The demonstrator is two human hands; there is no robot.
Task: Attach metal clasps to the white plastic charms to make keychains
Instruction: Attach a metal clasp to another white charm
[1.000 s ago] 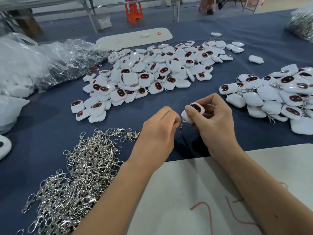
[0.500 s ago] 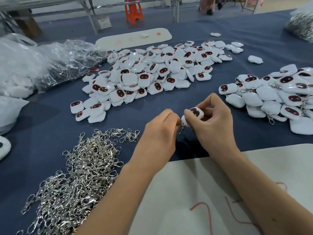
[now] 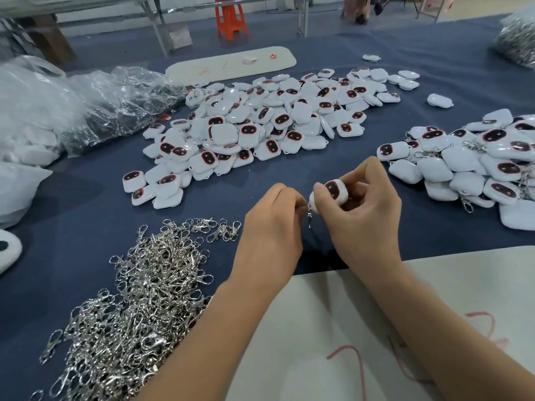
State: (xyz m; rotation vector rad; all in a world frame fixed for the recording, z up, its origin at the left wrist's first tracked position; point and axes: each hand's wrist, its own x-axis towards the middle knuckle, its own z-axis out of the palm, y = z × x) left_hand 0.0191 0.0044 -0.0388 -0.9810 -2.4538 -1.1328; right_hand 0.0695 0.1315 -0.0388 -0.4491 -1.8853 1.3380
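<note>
My right hand grips a white plastic charm with a dark red-rimmed face, thumb on its front. My left hand pinches a small metal clasp against the charm's lower left corner; most of the clasp is hidden by my fingers. Both hands hover just above the blue cloth, in front of me. A heap of loose silver clasps lies at the lower left. A large pile of bare charms spreads across the middle.
A second pile of charms with clasps lies at the right. White boards sit near me and at the far side. Crumpled plastic bags fill the left. An orange stool stands beyond the table.
Both hands stayed together in place. My right hand turned the charm slightly, its face now more upright, while my left fingers kept working the clasp at its corner.
</note>
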